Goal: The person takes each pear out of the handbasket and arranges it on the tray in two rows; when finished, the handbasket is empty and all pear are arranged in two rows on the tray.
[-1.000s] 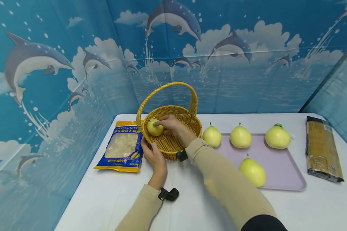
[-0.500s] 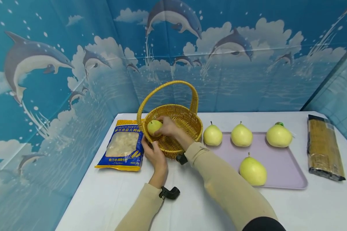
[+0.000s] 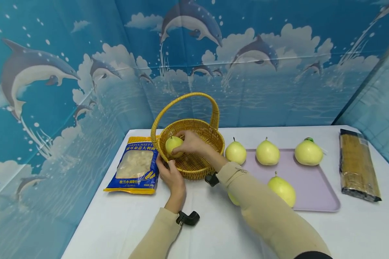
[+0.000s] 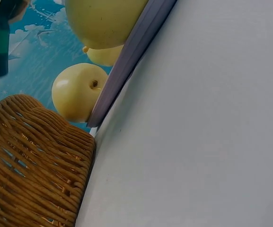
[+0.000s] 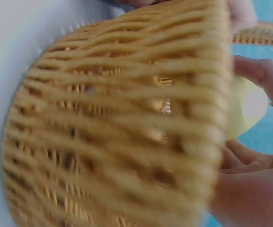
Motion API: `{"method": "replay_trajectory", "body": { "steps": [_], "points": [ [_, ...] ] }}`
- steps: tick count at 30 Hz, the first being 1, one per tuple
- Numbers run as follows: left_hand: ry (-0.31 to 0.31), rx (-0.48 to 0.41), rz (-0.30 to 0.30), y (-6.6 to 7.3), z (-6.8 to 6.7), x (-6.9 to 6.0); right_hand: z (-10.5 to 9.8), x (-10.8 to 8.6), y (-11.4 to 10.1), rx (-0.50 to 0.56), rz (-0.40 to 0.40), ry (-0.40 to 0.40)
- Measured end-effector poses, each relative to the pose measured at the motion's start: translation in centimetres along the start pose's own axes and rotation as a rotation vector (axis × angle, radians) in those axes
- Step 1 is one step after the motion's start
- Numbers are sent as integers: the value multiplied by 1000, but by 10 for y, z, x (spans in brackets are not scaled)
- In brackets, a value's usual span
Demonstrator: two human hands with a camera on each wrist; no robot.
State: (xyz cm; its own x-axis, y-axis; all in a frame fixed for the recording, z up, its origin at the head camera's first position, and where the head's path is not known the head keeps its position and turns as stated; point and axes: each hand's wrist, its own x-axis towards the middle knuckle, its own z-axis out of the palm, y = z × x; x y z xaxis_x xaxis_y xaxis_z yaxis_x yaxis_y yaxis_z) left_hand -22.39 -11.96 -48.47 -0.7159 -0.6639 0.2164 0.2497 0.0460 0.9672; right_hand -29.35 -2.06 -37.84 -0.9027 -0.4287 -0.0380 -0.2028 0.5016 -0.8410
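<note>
A yellow wicker basket (image 3: 194,176) with a tall arched handle stands near the back of the white table. Inside it, at the left, is a yellow-green pear (image 3: 173,144). My right hand (image 3: 194,144) reaches into the basket and holds this pear; the right wrist view shows the thumb and fingers curled round the pear (image 5: 245,109). At the basket's front left, my left hand (image 3: 172,178) grips the side by the rim, some fingertips hidden. The basket's woven wall (image 4: 37,165) fills the lower left of the left wrist view.
Left of the basket lies a blue and yellow pasta bag (image 3: 134,165). A lilac tray (image 3: 314,187) at the right bears several pears (image 3: 267,153). Another pear (image 3: 233,198) is partly hidden by my right sleeve. A brown package (image 3: 358,165) lies at far right.
My right hand and the held pear have shifted slightly right within the basket. The right forearm moved rightward, uncovering part of a pear beneath it. The left hand stays at the basket.
</note>
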Motion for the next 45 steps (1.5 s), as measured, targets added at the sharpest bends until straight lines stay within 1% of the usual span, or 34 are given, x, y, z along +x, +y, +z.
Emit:
{"method": "replay_trajectory", "body": {
  "steps": [3,6,8,10,14,20,25,27,31,35,39,42,45],
  "points": [
    [-8,-14,9,-2,-1,0,-10,-9,-5,-42,-16,-2],
    [-12,-17,24,-2,-1,0,-21,-20,-10,-59,-50,6],
    [-10,-15,34,-2,0,1,-29,-29,-12,-52,-69,10],
    [-13,-14,35,-1,0,1,-37,-38,-13,-39,-81,9],
    [-23,-22,24,-1,1,-1,-51,-57,-13,-54,-85,14],
    [-24,-24,22,-1,2,-5,-70,-96,-14,-58,-122,37],
    [-31,-31,22,0,1,-7,-81,-130,-11,-67,-149,61],
    [-33,-36,21,0,0,-7,-85,-142,-9,-65,-144,65],
    [-38,-46,21,-2,-1,-5,-92,-161,0,-12,-118,70],
    [-35,-48,25,-1,-2,-4,-100,-179,13,23,-98,94],
    [-36,-52,30,1,-1,-2,-108,-198,24,19,-60,142],
    [-44,-63,27,2,-1,-1,-116,-212,34,8,-17,181],
    [-45,-61,22,3,-2,-1,-123,-223,45,-8,5,213]
  ]
}}
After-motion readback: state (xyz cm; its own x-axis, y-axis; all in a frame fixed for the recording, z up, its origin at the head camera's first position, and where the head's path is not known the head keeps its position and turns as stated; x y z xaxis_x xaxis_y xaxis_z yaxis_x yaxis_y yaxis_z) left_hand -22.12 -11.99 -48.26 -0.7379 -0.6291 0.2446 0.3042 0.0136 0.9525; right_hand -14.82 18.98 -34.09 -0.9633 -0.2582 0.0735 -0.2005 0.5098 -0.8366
